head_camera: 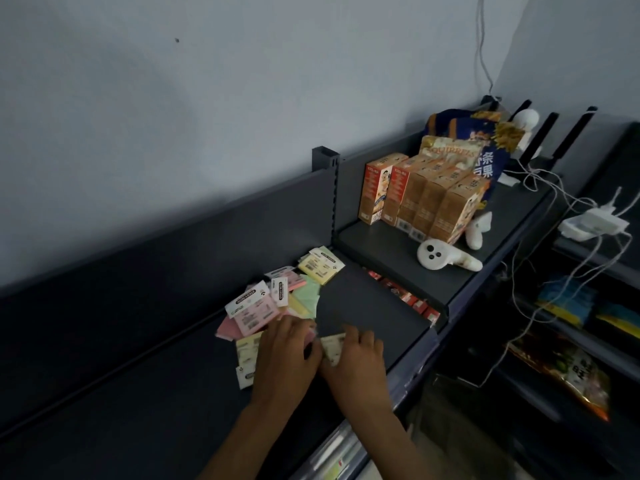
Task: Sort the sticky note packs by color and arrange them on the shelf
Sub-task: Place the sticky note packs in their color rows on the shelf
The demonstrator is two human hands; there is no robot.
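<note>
Sorting looks barely begun: thin, film-wrapped pastel sticky note packs [277, 303] in pink, yellow and green lie jumbled on the dark matte metal shelf [363, 306]. Left hand [285, 355] rests on the pile, grip unclear; right hand [358, 355] pinches a pale yellow pack [330, 342].

Dim room: pale wall [242, 98] behind dark metal shelving [502, 220].
</note>
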